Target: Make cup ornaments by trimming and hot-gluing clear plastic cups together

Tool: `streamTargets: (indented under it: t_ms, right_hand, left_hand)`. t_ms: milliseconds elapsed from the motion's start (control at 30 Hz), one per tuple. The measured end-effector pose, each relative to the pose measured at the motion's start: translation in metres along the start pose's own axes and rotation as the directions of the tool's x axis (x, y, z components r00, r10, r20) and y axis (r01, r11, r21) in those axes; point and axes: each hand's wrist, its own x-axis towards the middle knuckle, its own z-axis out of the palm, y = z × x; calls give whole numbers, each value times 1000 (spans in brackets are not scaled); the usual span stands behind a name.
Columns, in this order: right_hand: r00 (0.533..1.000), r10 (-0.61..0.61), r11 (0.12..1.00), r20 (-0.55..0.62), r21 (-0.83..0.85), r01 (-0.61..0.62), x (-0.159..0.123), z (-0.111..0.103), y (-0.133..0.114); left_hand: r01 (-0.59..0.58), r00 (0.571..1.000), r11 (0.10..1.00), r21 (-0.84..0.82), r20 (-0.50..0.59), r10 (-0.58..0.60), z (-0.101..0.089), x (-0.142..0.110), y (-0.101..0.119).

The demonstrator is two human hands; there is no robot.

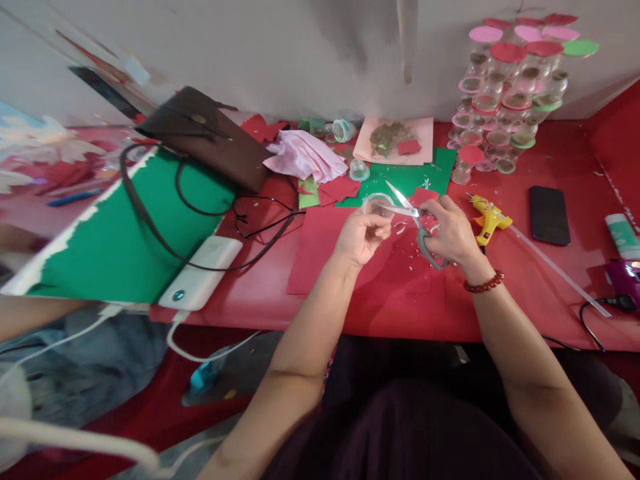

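Plastic cup (374, 205), clear, one: held above the far edge of the red sheet (320, 260), which serves as landmark for this list.

Left hand (363, 237): over the red sheet; fingers closed on the near side of the cup, thumb and fingertips pinching it.

Right hand (447, 230): above the right side of the red sheet; curled around the grey handles of a pair of scissors (414, 213). Blades spread, tips toward the cup; whether the lower blade touches the plastic cannot be told.

Scraps (400, 228), pale, small: strewn over the right part of the red sheet, beneath the scissors.

Step in hand, as judged: trimming the cup's edge. Next snip, as judged: calls for a firm pinch by the left hand, a slight turn of the cup, and blades brought together clear of the fingertips.

Surroundings: green sheet (443, 167), beyond the red sheet; second small cup (359, 171), just beyond the red sheet's far edge; glue gun (487, 219), yellow, right of the red sheet; phone (550, 215), black, farther right; cup stack (500, 113) with coloured discs, beyond and right; power bank (203, 273), white, left of the red sheet.
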Motion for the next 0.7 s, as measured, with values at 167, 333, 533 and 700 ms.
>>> streamTargets:
  t_ms: [167,333,533,700]
  right_hand:
    - [989,93,996,-119,24,-91,3,-2,7]
    - [998,-48,998,-27,37,49,-2,2,-4]
    - [1000,-21,1000,-4,-3,21,-3,0,-8]
    - [1000,-17,1000,14,27,16,-3,-1,-7]
  left_hand:
    - [-9,999,1000,-8,-34,9,-2,2,1]
    - [-27,997,998,-50,-67,24,-3,6,1]
    - [12,999,999,-42,-34,-13,-2,4,1]
    - [23,999,1000,-17,-27,-24,-5,4,4]
